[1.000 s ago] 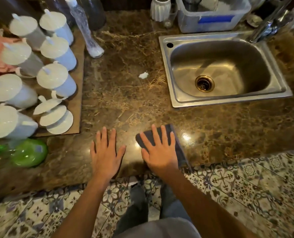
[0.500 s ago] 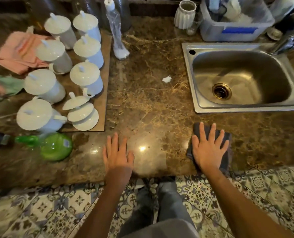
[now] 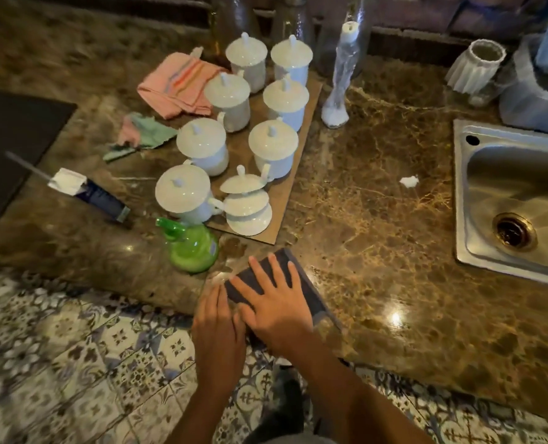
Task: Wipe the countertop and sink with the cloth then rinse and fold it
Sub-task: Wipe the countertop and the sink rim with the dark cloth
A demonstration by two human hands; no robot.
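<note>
Grip: right hand lies flat with fingers spread on the dark cloth, pressing it to the stone; nothing is pinched or clasped.
Support hand: left hand rests palm down at the counter lip, fingers together, holding nothing, its thumb side touching the right hand.
Cloth position: folded into a pad on the countertop at the front edge, just beside the green spray bottle and well apart from the sink.
Step in hand: judged to be the counter wipe, working the front strip near the bottle.
Pressure: keep the palm centred on the pad so that the whole face bears on the stone; fingertip pressure alone would leave streaks.
Stroke: run overlapping passes parallel to the front edge, then step back toward the wall.
Obstacles: the bottle and the cardboard sheet carrying the lidded white cups stand close to the pad; stop each stroke short of them, or lift them clear first.
Debris: a small white scrap lies near the sink rim; gather it toward the basin, not off the counter edge.
Risk: the pad overhangs the lip slightly and could slide off toward the tiled floor.
Remaining: sink wipe, rinse and fold appear not yet done.
</note>
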